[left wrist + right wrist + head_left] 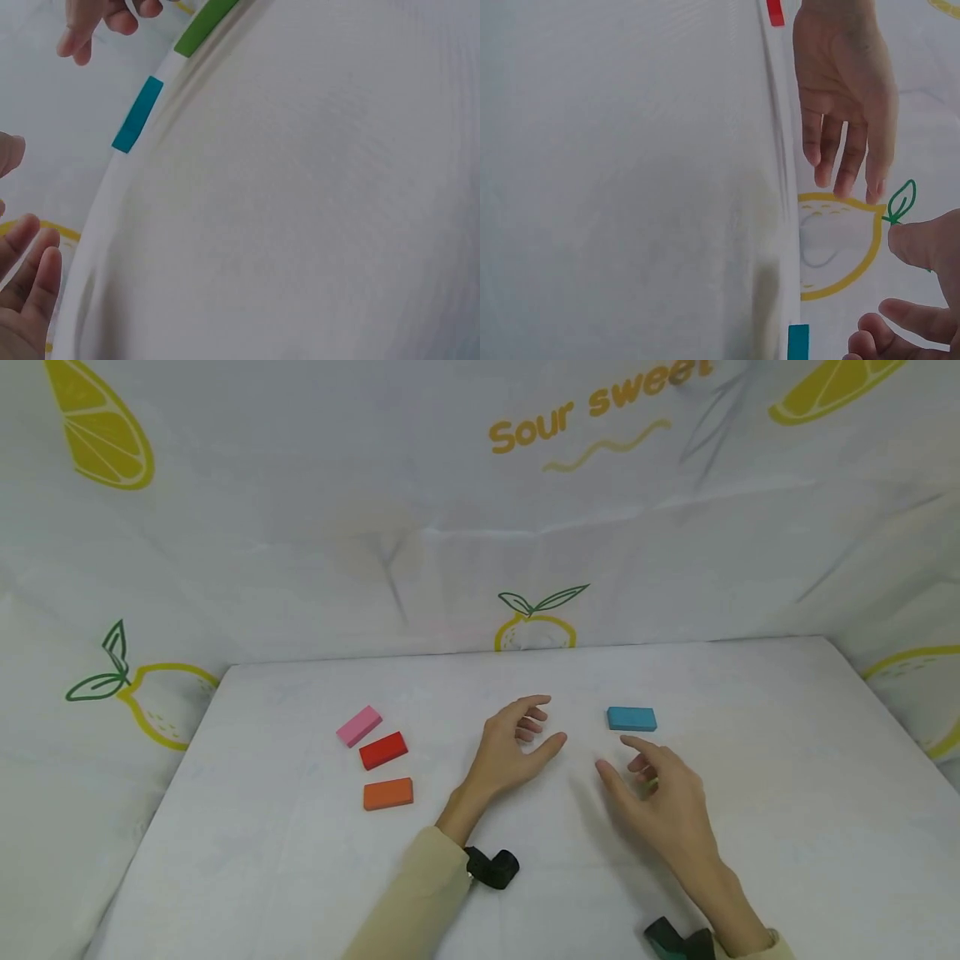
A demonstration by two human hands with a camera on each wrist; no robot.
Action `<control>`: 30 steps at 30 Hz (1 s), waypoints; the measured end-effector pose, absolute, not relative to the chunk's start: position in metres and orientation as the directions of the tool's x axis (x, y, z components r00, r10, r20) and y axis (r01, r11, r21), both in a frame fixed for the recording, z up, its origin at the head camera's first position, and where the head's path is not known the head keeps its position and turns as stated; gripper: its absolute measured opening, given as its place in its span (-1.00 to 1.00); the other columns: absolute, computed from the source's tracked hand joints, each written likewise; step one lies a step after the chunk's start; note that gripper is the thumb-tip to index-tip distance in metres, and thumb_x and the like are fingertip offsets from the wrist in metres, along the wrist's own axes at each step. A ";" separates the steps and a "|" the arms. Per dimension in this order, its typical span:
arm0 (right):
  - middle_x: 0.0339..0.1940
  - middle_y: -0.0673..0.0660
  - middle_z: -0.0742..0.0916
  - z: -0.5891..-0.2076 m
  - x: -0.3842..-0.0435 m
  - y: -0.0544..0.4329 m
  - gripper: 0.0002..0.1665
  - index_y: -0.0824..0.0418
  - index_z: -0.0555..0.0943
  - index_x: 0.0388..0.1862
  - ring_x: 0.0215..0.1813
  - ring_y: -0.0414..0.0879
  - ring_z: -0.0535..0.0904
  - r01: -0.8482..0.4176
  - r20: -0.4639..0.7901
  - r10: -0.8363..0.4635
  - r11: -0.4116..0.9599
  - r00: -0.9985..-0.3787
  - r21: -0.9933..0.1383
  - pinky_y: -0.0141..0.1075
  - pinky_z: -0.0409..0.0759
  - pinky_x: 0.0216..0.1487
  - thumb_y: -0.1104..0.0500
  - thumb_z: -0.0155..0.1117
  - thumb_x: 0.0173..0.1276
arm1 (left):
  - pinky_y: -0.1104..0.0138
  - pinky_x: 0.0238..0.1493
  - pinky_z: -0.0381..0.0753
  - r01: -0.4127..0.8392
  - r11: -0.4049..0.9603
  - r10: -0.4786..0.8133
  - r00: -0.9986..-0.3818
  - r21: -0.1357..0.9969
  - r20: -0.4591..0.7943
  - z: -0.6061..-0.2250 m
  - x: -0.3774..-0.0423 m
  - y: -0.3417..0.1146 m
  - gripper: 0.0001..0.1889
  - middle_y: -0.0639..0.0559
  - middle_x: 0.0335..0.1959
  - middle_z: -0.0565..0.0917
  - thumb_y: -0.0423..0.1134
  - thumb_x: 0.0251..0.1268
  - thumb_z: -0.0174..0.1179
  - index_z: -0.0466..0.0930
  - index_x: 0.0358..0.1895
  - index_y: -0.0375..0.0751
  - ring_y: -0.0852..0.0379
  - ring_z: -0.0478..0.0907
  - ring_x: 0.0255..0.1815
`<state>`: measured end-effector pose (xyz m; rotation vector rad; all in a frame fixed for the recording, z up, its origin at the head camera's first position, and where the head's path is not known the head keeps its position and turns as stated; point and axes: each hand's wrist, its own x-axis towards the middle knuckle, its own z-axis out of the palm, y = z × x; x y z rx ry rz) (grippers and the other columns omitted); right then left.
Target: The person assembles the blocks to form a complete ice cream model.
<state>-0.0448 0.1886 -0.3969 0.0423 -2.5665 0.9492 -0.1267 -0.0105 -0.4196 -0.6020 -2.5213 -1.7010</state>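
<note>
My left hand [504, 756] hovers over the middle of the table, fingers loosely bent, thumb apart, with nothing in it. To its right my right hand [667, 814] is held in the air with thumb and fingers spread and nothing gripped. Just beyond the right fingertips lies a blue block [632, 719]. A green block [206, 28] shows on the table in the left wrist view; in the head view the right hand covers nearly all of it. Left of my left hand lie a pink block [359, 727], a red block [383, 750] and an orange block [387, 794].
A white cloth covers the table [247, 860]. Behind it hangs a white curtain [300, 585] printed with lemons and lettering. Dark wrist mounts [495, 868] sit on both forearms, near the cuffs of light sleeves [416, 893].
</note>
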 end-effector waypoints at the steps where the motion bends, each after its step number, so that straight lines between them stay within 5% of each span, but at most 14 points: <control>1: -0.42 0.15 0.71 -0.397 -0.044 0.190 -0.52 0.30 0.72 0.05 -0.41 -0.06 0.57 -0.160 0.377 0.113 0.768 -0.919 -0.621 -0.38 0.60 -0.38 0.14 0.57 0.18 | 0.41 -0.04 0.66 0.336 0.312 0.295 -0.923 0.889 0.246 -0.421 -0.128 -0.006 -0.46 -0.20 -0.04 0.73 -0.21 0.25 0.40 0.56 0.30 -0.24 -0.03 0.72 -0.10; 12: -0.45 0.12 0.70 -0.403 -0.036 0.205 -0.57 0.31 0.75 -0.03 -0.46 -0.32 0.50 -0.127 0.362 0.163 0.744 -0.918 -0.656 -0.70 0.44 -0.35 0.18 0.60 0.12 | 0.53 -0.01 0.64 0.339 0.233 0.349 -0.904 0.912 0.247 -0.437 -0.133 0.035 -0.50 -0.16 -0.08 0.73 -0.20 0.27 0.37 0.58 0.26 -0.25 0.05 0.71 -0.13; 30: -0.35 0.25 0.72 -0.399 -0.035 0.211 -0.45 0.41 0.70 0.04 -0.37 -0.05 0.64 0.041 0.170 0.172 0.809 -0.970 -0.586 -0.44 0.48 -0.41 0.04 0.54 0.21 | 0.65 -0.03 0.47 0.457 0.416 0.447 -0.856 0.786 0.262 -0.441 -0.148 0.066 -0.48 0.04 -0.08 0.69 -0.09 0.30 0.37 0.57 0.29 -0.14 0.27 0.55 -0.14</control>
